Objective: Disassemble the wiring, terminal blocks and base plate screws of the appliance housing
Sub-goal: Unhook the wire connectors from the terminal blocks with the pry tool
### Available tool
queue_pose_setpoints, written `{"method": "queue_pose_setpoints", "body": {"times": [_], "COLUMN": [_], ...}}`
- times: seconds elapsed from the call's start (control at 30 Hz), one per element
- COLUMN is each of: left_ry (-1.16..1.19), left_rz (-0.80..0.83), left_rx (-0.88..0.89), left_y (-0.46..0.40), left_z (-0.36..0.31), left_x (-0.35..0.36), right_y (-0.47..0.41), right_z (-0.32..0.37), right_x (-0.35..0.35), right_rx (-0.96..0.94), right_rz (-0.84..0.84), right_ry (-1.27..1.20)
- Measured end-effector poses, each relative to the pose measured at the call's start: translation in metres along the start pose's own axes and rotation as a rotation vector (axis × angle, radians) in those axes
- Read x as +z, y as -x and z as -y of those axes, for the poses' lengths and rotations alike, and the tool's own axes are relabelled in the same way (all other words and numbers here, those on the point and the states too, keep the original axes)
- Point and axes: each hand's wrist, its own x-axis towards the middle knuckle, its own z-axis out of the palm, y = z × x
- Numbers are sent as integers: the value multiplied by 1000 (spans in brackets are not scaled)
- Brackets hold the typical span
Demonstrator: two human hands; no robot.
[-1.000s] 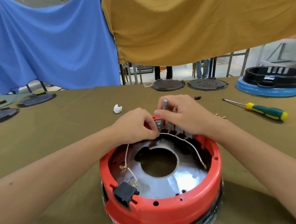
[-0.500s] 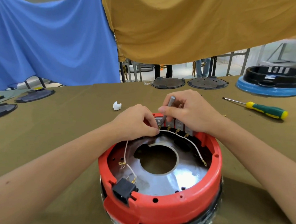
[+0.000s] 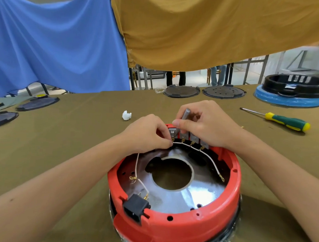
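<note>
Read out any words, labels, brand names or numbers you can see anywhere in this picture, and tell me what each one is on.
No text can be read anywhere.
Red housing: no print shows.
Grey terminal blocks: metal tabs only, no readable marking.
Black socket: nothing legible.
Green and yellow screwdriver: no brand shows on the handle.
Black and blue housing: pale patches, too blurred to read.

A workshop or small repair floor. A long table (image 3: 65, 142) under an olive cloth carries spare black lids (image 3: 181, 92), another housing on a blue base (image 3: 288, 98), and a screwdriver (image 3: 285, 121). Blue (image 3: 53, 45) and mustard (image 3: 206, 28) sheets hang as dividers, with metal racks (image 3: 146, 76) behind.
</note>
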Motion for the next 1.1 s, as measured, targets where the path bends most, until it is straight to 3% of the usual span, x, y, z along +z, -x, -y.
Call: {"method": "queue_pose_setpoints", "body": {"times": [0.37, 0.6, 1.1], "left_ry": [1, -1, 4], "left_rz": [7, -2, 13], "left_rx": [0, 7, 9], "left_y": [1, 2, 1], "left_z": [-1, -2, -2], "left_x": [0, 0, -1], "right_y": [-6, 0, -4], "right_z": [-9, -3, -6], "right_x": [1, 2, 2], "right_rx": [170, 48, 116], "right_rz": [-27, -32, -31], "right_ry": [-196, -54, -100]}}
